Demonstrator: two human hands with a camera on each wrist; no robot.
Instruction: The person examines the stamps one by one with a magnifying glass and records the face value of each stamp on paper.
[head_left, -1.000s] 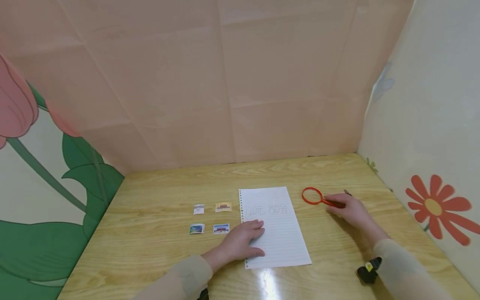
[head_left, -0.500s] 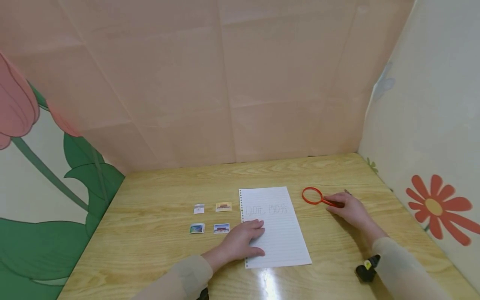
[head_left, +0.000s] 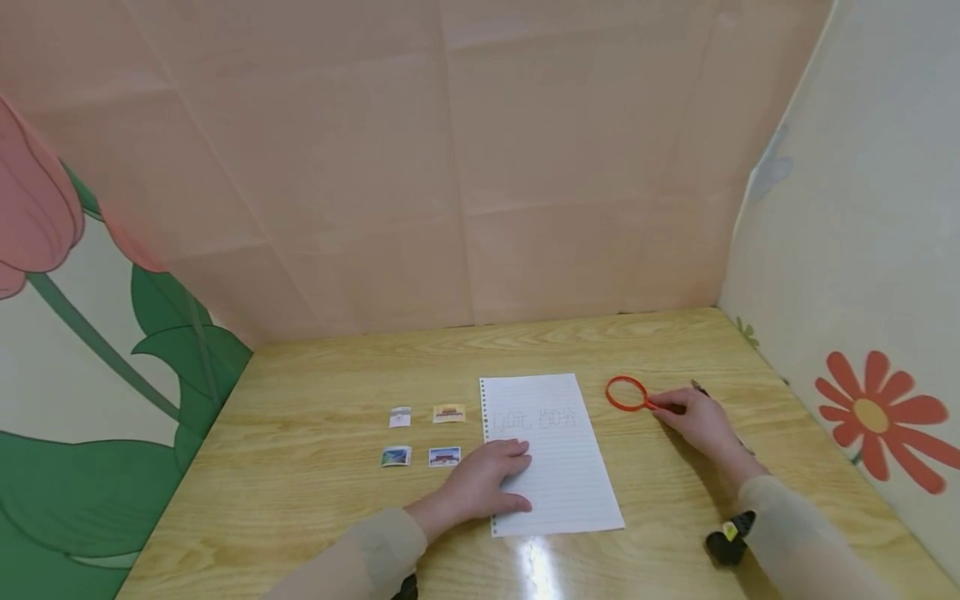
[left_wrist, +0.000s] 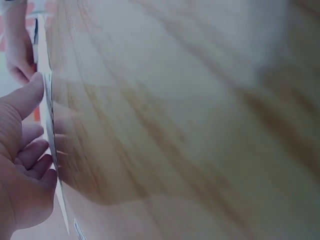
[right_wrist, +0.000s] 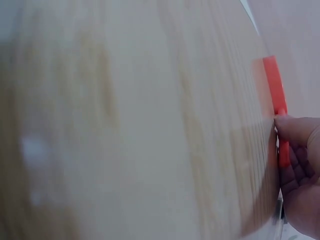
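Note:
My left hand (head_left: pixel 486 482) lies on a sheet of lined, hole-punched paper (head_left: pixel 566 492), with its fingers relaxed and the thumb spread. Faint handwritten characters cross the sheet's upper half. At the right, my right hand (head_left: pixel 699 419) pinches the handle of a red magnifying glass (head_left: pixel 642 405) between thumb and fingers. Its round lens points left, toward the paper. Seen edge-on in the right wrist view, the red frame (right_wrist: pixel 273 82) is close over the tabletop, with the handle running into the hand. A pen (head_left: pixel 699 388) lies partly hidden beneath the right hand.
Several small picture stamps lie left of the paper, among them a yellow stamp (head_left: pixel 449 413) and a blue-and-red stamp (head_left: pixel 444 457). A pink sheet (head_left: pixel 465 167) stands behind the wooden table (head_left: pixel 300 500). Flower-painted walls flank both sides.
My right wrist has swung slightly left, and its fingers sit nearer the lens end of the magnifying glass. More of the pen shows. My left hand has stayed on the paper.

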